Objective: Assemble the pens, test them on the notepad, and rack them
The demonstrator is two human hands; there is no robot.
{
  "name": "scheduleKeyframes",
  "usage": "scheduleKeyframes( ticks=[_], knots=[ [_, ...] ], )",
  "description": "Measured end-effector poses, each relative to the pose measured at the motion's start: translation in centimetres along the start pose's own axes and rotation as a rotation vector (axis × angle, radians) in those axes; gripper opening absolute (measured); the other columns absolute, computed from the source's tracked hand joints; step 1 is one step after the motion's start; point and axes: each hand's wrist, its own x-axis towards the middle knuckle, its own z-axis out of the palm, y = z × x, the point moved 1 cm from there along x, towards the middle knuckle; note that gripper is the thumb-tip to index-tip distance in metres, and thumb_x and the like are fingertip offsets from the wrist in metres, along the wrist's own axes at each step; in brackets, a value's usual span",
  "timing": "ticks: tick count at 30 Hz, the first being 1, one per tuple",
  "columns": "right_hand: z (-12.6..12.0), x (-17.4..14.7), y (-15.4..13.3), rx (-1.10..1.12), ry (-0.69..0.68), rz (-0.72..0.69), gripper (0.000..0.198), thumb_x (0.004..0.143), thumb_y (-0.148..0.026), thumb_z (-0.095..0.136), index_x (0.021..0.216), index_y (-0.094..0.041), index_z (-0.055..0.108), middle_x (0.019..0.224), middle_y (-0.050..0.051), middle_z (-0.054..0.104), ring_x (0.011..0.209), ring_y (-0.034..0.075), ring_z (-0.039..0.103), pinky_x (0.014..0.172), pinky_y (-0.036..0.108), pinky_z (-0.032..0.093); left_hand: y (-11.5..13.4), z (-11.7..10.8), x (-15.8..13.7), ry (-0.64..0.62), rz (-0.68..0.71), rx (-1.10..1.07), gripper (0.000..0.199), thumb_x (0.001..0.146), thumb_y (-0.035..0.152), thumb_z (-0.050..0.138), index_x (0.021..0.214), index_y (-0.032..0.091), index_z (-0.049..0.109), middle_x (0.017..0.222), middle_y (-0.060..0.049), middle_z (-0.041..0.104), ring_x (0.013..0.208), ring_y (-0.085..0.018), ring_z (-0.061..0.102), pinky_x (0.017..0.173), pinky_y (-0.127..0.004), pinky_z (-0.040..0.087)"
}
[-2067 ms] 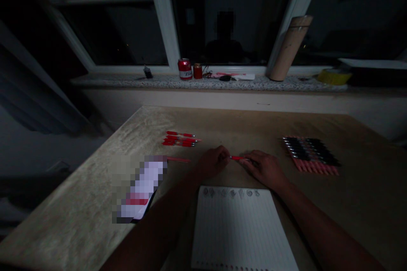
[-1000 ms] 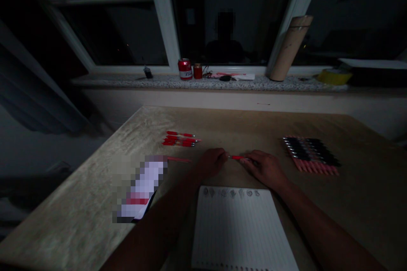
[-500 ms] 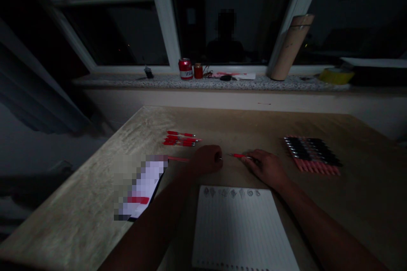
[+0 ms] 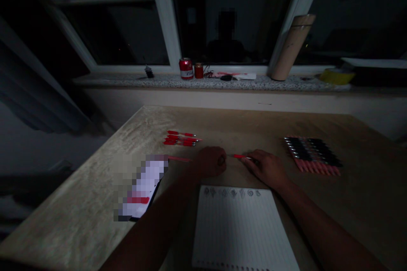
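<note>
My right hand (image 4: 266, 167) pinches a red pen (image 4: 237, 156) just above the table, its narrow tip pointing left. Close to that tip, my left hand (image 4: 211, 161) is closed with its fingers curled; what it holds, if anything, is hidden. Behind the left hand lies a small group of red pens (image 4: 180, 139). A thin reddish stick-like item (image 4: 179, 159) pokes out on the left side of my left wrist. Below both hands rests a lined spiral notebook (image 4: 240, 228) with a row of small pencil-like drawings along its upper edge.
A lit phone (image 4: 144, 190), partly blurred out, lies left of my left forearm. On the right sits a neat row of black-and-pink pens (image 4: 313, 155). The windowsill (image 4: 165, 82) holds a red can (image 4: 186, 69), a small red jar (image 4: 199, 71), a tan flask (image 4: 292, 48) and yellow tape (image 4: 336, 76).
My left hand has moved slightly right, closer to the pen's tip. A small pale tip seen at its fingers before no longer shows. My right hand and the pen stay nearly still.
</note>
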Motion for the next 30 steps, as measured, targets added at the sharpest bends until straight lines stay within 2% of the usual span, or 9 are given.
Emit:
scheduleKeyframes(
  ticks=[5, 8, 14, 24, 30],
  knots=[
    [-0.1, -0.1, 0.0, 0.004, 0.003, -0.01, 0.034, 0.089, -0.044, 0.044, 0.094, -0.023, 0.07, 0.088, 0.005, 0.07, 0.078, 0.018, 0.065, 0.067, 0.027, 0.046, -0.6, 0.7, 0.1, 0.094, -0.053, -0.072, 0.021, 0.078, 0.035, 0.054, 0.09, 0.019, 0.059, 0.077, 0.0, 0.062, 0.069, -0.013, 0.056, 0.067, -0.025, 0.041],
    [0.0, 0.0, 0.0, 0.001, 0.005, -0.023, 0.034, 0.089, -0.044, 0.044, 0.094, -0.023, 0.07, 0.086, 0.005, 0.07, 0.077, 0.018, 0.064, 0.066, 0.027, 0.046, -0.8, 1.0, 0.3, 0.112, -0.027, -0.121, 0.022, 0.082, 0.034, 0.051, 0.095, 0.019, 0.06, 0.083, -0.001, 0.063, 0.073, -0.014, 0.057, 0.069, -0.025, 0.042],
    [0.0, -0.1, -0.1, 0.022, 0.002, -0.025, 0.034, 0.09, -0.044, 0.043, 0.092, -0.023, 0.07, 0.087, 0.005, 0.07, 0.079, 0.018, 0.064, 0.067, 0.027, 0.046, -0.5, 0.9, 0.4, 0.106, 0.052, -0.153, 0.021, 0.087, 0.028, 0.044, 0.093, 0.018, 0.061, 0.092, -0.003, 0.064, 0.081, -0.014, 0.058, 0.075, -0.024, 0.042],
    [-0.5, 0.0, 0.2, -0.002, 0.003, -0.019, 0.034, 0.089, -0.043, 0.044, 0.091, -0.022, 0.07, 0.084, 0.005, 0.069, 0.075, 0.018, 0.064, 0.065, 0.027, 0.044, -1.6, 0.4, 0.2, 0.125, -0.021, -0.117, 0.022, 0.087, 0.028, 0.043, 0.091, 0.016, 0.061, 0.086, -0.004, 0.064, 0.076, -0.014, 0.058, 0.071, -0.025, 0.042],
    [-0.6, 0.0, 0.3, 0.001, 0.01, -0.025, 0.036, 0.089, -0.045, 0.043, 0.09, -0.022, 0.07, 0.083, 0.006, 0.069, 0.074, 0.018, 0.064, 0.062, 0.026, 0.044, -2.0, 0.6, 0.1, 0.034, 0.02, -0.01, 0.02, 0.085, 0.029, 0.046, 0.088, 0.017, 0.063, 0.088, -0.005, 0.065, 0.079, -0.017, 0.058, 0.072, -0.027, 0.042]
  ],
)
